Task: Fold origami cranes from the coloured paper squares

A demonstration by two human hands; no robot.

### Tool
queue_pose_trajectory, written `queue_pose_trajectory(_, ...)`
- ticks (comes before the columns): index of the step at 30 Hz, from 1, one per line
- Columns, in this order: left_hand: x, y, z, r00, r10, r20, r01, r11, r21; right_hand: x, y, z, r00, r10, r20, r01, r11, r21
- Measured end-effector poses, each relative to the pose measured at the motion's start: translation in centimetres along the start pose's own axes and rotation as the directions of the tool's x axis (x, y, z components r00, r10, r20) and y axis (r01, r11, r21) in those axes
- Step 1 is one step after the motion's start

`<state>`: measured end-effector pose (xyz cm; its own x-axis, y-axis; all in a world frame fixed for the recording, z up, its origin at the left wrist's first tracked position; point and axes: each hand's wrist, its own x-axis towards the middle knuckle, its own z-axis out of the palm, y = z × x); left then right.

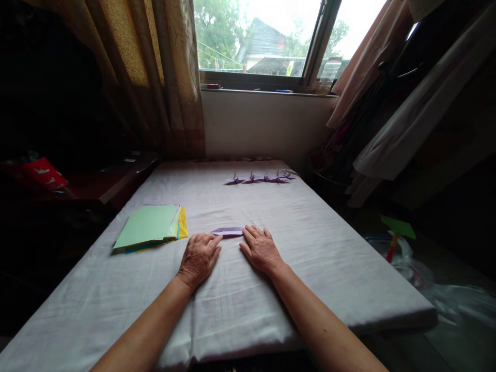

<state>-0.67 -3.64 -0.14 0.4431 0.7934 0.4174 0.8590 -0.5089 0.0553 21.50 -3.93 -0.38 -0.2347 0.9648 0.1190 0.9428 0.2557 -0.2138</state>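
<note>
Both hands lie flat, palms down, on the white cloth (318,248) that covers the table, with a folded strip of purple paper (228,231) just beyond their fingertips. The left hand (198,258) rests with fingers spread loosely and its fingertips touching or nearly touching the near left end of the strip; the right hand (260,250) lies the same way, its fingertips at the strip's right end. Neither hand grasps anything: both are open and pressed to the cloth. The strip sits near the middle of the table, long side running left to right, already folded narrow, so the work appears to be at an early fold of a paper figure, with the crease being flattened or just finished. A next fold would likely call for lifting one end or edge with the fingertips while the other hand pins the paper so it does not slide on the soft cloth. To the left, well apart from the hands, lies a stack of coloured paper sheets (149,227), green on top with yellow showing at its edge. At the far side of the table stands a row of small purple paper cranes (260,178), below the window (263,41).
</note>
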Motion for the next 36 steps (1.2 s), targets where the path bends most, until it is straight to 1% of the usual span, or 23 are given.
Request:
queue_pose_trajectory(3,0.2,0.0,0.2,1.000,0.001,0.003,-0.001,1.000,-0.011,-0.1,0.1,-0.1,0.999,-0.028,-0.045,0.028,1.000,-0.005)
queue_pose_trajectory(6,0.5,-0.1,0.1,1.000,-0.001,0.008,0.001,1.000,-0.017,-0.2,0.2,-0.2,0.996,-0.062,-0.067,0.063,0.998,0.002)
queue_pose_trajectory(11,1.5,-0.1,-0.1,1.000,-0.014,0.013,0.015,0.999,-0.042,-0.3,0.2,-0.2,0.984,-0.131,-0.117,0.133,0.991,0.012)
queue_pose_trajectory(16,2.6,-0.2,0.6,0.998,0.006,0.069,-0.001,0.997,-0.079,-0.5,-0.2,-0.1,0.954,-0.229,-0.193,0.242,0.969,0.046)
queue_pose_trajectory(23,2.8,-1.0,1.1,0.991,0.051,0.123,-0.033,0.990,-0.140,-0.4,0.1,1.0,0.893,-0.312,-0.323,0.358,0.930,0.089)
queue_pose_trajectory(27,3.0,-1.6,1.1,0.981,0.097,0.168,-0.067,0.982,-0.178,-0.4,0.0,0.9,0.866,-0.370,-0.337,0.426,0.898,0.112)
queue_pose_trajectory(30,3.2,-2.0,1.1,0.974,0.123,0.192,-0.085,0.977,-0.196,0.0,0.1,1.0,0.857,-0.386,-0.341,0.459,0.872,0.167)
queue_pose_trajectory(33,3.1,-2.4,1.1,0.968,0.143,0.205,-0.097,0.971,-0.220,1.2,0.7,1.4,0.851,-0.403,-0.337,0.491,0.840,0.233)
queue_pose_trajectory(36,2.8,-2.5,1.2,0.967,0.141,0.214,-0.087,0.966,-0.244,2.7,1.3,1.6,0.833,-0.454,-0.317,0.533,0.812,0.239)
